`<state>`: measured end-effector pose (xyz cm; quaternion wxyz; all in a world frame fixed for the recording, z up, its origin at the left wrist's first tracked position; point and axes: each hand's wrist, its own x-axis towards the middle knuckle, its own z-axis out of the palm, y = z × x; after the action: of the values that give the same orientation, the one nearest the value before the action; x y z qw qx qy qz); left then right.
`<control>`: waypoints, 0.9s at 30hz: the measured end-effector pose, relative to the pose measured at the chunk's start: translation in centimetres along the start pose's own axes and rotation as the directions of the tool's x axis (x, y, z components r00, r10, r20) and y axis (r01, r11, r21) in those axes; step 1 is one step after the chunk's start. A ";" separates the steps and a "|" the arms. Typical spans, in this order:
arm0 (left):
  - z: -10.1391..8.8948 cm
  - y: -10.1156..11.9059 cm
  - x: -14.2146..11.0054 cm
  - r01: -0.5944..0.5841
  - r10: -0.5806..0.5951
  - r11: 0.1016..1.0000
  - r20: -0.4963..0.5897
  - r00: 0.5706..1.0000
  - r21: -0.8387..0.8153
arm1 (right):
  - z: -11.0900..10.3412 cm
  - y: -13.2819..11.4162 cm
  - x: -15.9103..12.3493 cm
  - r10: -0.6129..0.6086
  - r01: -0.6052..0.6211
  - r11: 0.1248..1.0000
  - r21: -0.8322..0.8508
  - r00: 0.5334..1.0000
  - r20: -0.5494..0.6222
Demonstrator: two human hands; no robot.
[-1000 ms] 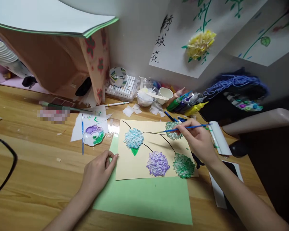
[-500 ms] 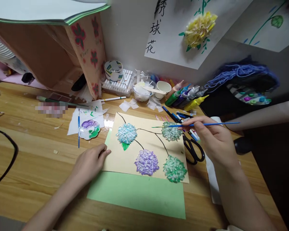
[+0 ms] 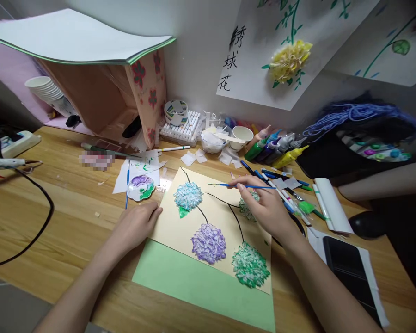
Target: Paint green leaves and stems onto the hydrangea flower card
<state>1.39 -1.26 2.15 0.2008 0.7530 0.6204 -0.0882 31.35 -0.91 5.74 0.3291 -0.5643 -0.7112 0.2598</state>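
Observation:
A cream sheet (image 3: 225, 222) with several tissue-paper flowers lies on a green sheet (image 3: 194, 286) on the wooden table. My left hand (image 3: 137, 224) rests with curled fingers on the cream sheet's left edge, pinning it. My right hand (image 3: 265, 208) pinches a thin blue paintbrush (image 3: 242, 186), held level with its tip pointing left above the sheet's top edge. That hand covers part of the upper green flower. A light blue flower (image 3: 187, 196), a purple flower (image 3: 208, 243) and a green flower (image 3: 250, 270) show in full.
A small paint palette (image 3: 141, 187) and another brush (image 3: 127, 184) lie on paper scraps at left. Paint bottles (image 3: 273, 150), markers, cups and a tape roll (image 3: 175, 112) crowd the back wall. A phone (image 3: 348, 270) lies at right. A black cable (image 3: 38, 222) loops at left.
My right hand has dropped lower and moved left, bringing the brush tip over the sheet's top edge. The view has shifted, and the sheet now sits more skewed. My left hand stays on the edge.

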 end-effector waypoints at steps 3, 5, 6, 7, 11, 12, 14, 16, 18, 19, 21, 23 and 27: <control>0.1 -0.2 0.2 0.014 -0.014 1.000 0.025 1.000 -0.025 | 1.1 0.1 -0.1 0.024 -0.024 1.000 0.010 1.000 -0.011; 0.2 -0.2 0.3 0.015 -0.013 0.999 0.038 0.999 -0.047 | 1.7 0.5 -0.1 0.056 -0.056 0.998 0.024 0.998 -0.008; 0.2 -0.3 0.3 0.015 -0.012 0.998 0.043 0.999 -0.057 | 1.9 0.7 -0.1 0.072 -0.072 0.997 0.028 0.997 -0.003; 0.2 -0.3 0.3 0.014 -0.011 0.998 0.048 0.999 -0.065 | 2.0 0.9 -0.1 0.087 -0.087 0.996 0.030 0.996 0.003; 0.4 -0.5 0.3 0.017 -0.011 0.996 0.074 0.997 -0.085 | 2.3 1.4 -0.1 0.130 -0.130 0.991 0.024 0.991 0.006; 0.4 -0.5 0.3 0.020 -0.013 0.996 0.081 0.997 -0.087 | 2.3 1.4 0.0 0.136 -0.136 0.990 0.025 0.991 -0.003; 0.5 -0.6 0.3 0.026 -0.018 0.996 0.090 0.996 -0.090 | 2.5 1.5 0.0 0.143 -0.142 0.989 0.040 0.990 -0.022; 0.5 -0.6 0.3 0.031 -0.022 0.996 0.097 0.995 -0.089 | 2.7 1.5 0.0 0.140 -0.138 0.988 0.066 0.989 -0.039; 0.5 -0.6 0.3 0.031 -0.022 0.996 0.101 0.995 -0.089 | 2.9 1.6 0.0 0.121 -0.116 0.989 0.089 0.991 -0.060; 0.4 -0.6 0.3 0.029 -0.020 0.996 0.103 0.994 -0.089 | 3.0 1.6 0.0 0.104 -0.097 0.991 0.094 0.992 -0.071; 0.4 -0.5 0.3 0.025 -0.016 0.996 0.102 0.995 -0.087 | 3.2 1.5 -0.1 0.060 -0.052 0.994 0.097 0.994 -0.088; 0.4 -0.5 0.2 0.019 -0.010 0.996 0.102 0.995 -0.090 | 3.3 1.4 -0.2 0.016 -0.008 0.996 0.087 0.996 -0.092; 0.3 -0.5 0.1 0.009 0.004 0.994 0.119 0.993 -0.109 | 3.3 1.2 -0.2 0.002 0.000 0.999 0.052 0.999 -0.054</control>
<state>0.95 -1.28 1.74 0.2784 0.7335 0.6121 -0.0992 29.57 -0.79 2.67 0.3626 -0.5628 -0.6948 0.2629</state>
